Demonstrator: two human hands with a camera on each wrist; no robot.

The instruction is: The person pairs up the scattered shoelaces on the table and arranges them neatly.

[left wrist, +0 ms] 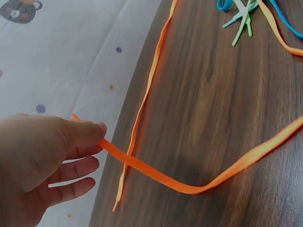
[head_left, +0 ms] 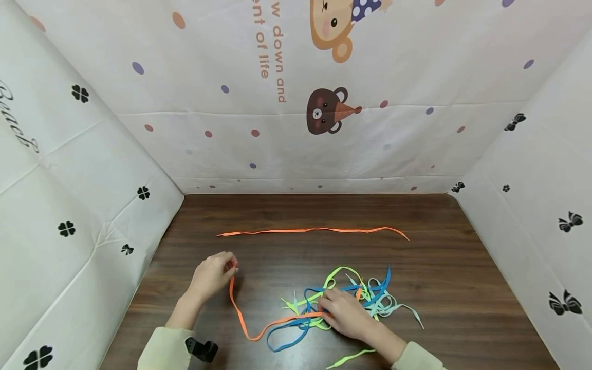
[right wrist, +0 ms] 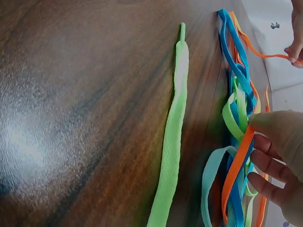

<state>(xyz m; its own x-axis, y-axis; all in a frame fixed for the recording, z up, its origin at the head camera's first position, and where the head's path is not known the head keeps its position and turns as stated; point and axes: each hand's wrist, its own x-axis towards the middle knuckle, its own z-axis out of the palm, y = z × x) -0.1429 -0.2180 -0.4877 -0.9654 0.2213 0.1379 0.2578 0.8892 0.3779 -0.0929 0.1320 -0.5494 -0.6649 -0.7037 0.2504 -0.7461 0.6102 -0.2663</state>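
The left hand [head_left: 213, 275] pinches the orange lace [head_left: 253, 339] near its tip, to one side of the tangled laces [head_left: 377, 295], probably so the strand draws clear. The right hand [head_left: 344, 313] pinches what looks like the same lace over the pile, perhaps to work it loose. Another orange lace [head_left: 296, 230] lies nearly straight on the counter [head_left: 430, 226] beyond, likely set apart
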